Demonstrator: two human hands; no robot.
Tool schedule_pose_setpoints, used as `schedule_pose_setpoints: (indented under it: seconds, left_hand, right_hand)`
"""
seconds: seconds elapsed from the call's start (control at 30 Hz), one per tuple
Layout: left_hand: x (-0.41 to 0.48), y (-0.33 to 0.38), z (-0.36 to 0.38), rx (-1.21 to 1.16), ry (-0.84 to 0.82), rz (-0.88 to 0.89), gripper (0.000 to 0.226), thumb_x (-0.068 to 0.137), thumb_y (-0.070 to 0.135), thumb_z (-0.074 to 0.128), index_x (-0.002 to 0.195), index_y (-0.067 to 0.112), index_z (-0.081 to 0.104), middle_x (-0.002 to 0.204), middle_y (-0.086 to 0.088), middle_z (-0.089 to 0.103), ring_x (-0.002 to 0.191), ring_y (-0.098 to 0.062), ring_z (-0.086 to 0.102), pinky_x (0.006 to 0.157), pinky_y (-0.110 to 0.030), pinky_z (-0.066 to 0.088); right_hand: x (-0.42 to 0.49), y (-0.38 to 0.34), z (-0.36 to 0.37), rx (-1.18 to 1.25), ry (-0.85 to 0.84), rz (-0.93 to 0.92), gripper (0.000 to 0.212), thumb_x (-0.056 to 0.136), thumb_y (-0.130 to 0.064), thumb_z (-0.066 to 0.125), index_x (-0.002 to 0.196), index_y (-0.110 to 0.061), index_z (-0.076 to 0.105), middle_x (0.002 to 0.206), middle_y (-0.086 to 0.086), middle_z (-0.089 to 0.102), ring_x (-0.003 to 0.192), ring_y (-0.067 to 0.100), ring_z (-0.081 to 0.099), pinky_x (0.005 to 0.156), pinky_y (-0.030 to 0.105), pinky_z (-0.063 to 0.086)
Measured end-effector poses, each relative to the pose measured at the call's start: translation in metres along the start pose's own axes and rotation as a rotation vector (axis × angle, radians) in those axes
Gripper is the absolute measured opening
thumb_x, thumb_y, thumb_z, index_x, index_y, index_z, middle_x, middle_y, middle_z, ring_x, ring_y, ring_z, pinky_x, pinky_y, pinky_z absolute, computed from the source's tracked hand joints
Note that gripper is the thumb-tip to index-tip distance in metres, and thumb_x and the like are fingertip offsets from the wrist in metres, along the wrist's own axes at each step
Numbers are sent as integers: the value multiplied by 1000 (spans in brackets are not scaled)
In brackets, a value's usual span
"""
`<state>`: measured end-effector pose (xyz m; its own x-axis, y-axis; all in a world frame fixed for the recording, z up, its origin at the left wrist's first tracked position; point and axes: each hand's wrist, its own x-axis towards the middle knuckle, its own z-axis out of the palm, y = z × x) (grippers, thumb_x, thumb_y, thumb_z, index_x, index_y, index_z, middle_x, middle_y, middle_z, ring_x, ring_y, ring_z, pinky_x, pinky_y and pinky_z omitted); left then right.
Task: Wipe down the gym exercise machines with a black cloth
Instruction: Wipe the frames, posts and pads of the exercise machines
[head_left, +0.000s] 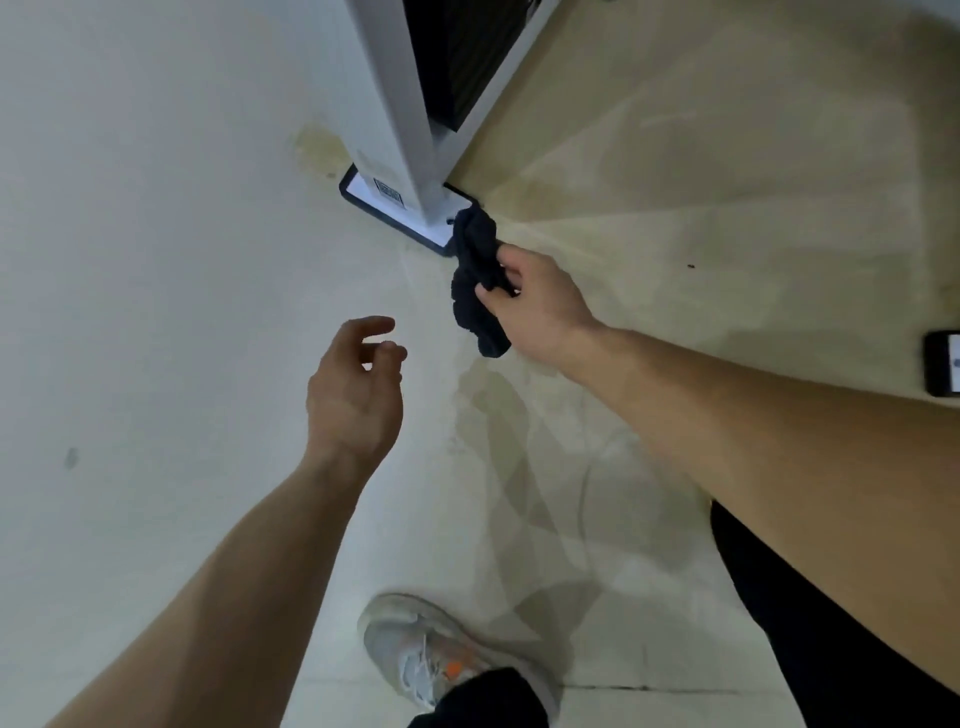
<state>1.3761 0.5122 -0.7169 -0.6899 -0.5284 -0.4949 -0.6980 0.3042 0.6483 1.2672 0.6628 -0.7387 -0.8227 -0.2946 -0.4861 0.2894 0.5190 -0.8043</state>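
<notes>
Head view, gym floor: black cloth (478, 280) bunched in the right grip (535, 306), clenched on its middle, long axis running from 11 to 5 o'clock, upper end overlapping the dark foot plate (395, 215) of the white machine post (395, 104). Post base just at 11 o'clock from that grip, so nearer the right hand than the left. Left grip (358, 384) released, fingers loosely curled, empty, at 8 o'clock from the cloth. Likely next: wiping low on the post
</notes>
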Motion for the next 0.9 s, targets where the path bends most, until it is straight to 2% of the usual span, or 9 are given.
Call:
schedule_pose_setpoints:
  seconds: [0.13,0.27,0.37,0.47,0.53,0.6,0.63,0.77,0.9]
  left_hand:
    - [-69,46,-33,-57,-136,79,34,101,30,44,132,43,52,115,12,66,96,-14,66,90,-42,56]
    - [-126,97,-71,-117,-198,141,45,104,27,41,144,47,39,121,15,63,94,-12,68,88,-43,57]
    - [-169,132,-111,-180,-147,190,39,102,28,48,138,42,49,115,11,70,97,-10,70,92,-45,55]
    - [-218,175,-156,-202,-126,212,26,99,23,53,118,39,60,99,10,75,83,-7,73,88,-40,56]
    - [-251,206,-189,-193,-132,254,19,98,23,56,108,37,64,92,9,75,81,-9,73,82,-35,55]
    - [-280,237,-221,-176,-161,307,13,97,25,59,104,33,67,88,7,76,78,-9,73,77,-32,52]
    - [-292,255,-237,-158,-169,339,11,96,26,61,102,33,67,86,7,76,77,-9,73,75,-31,51]
    - [-338,335,-293,-77,-137,472,10,94,24,63,93,31,70,82,7,75,72,-7,70,64,-21,46]
    - [-382,420,-341,-9,-97,612,9,94,22,62,93,29,68,83,8,73,67,-3,68,57,-6,41]
  right_hand:
    - [-82,-49,-19,4,-6,-4,22,95,-13,53,108,-25,66,98,-7,73,93,18,68,81,25,56]
    - [-147,-109,-33,-10,13,-58,28,96,-13,54,117,-27,67,103,-8,73,97,14,68,85,26,53]
    - [-198,-167,-47,-14,6,-141,33,95,-14,57,123,-29,66,105,-8,74,98,13,67,85,27,53]
    - [-253,-223,-75,38,42,-161,39,95,-14,61,131,-29,61,109,-4,73,101,15,67,90,30,54]
    - [-293,-260,-95,59,65,-180,41,94,-13,62,133,-29,59,110,-6,72,99,12,68,84,20,53]
    - [-332,-300,-116,73,93,-213,42,94,-14,64,133,-28,59,102,-13,70,91,6,66,73,7,49]
    - [-349,-320,-127,82,113,-231,41,94,-15,64,132,-29,59,96,-17,68,88,4,66,70,6,49]
    - [-401,-394,-173,85,229,-308,36,92,-19,66,125,-31,63,84,-29,62,88,1,66,75,15,52]
    - [-443,-479,-222,46,308,-394,36,93,-13,63,126,-28,63,97,-21,64,101,5,64,78,12,47]
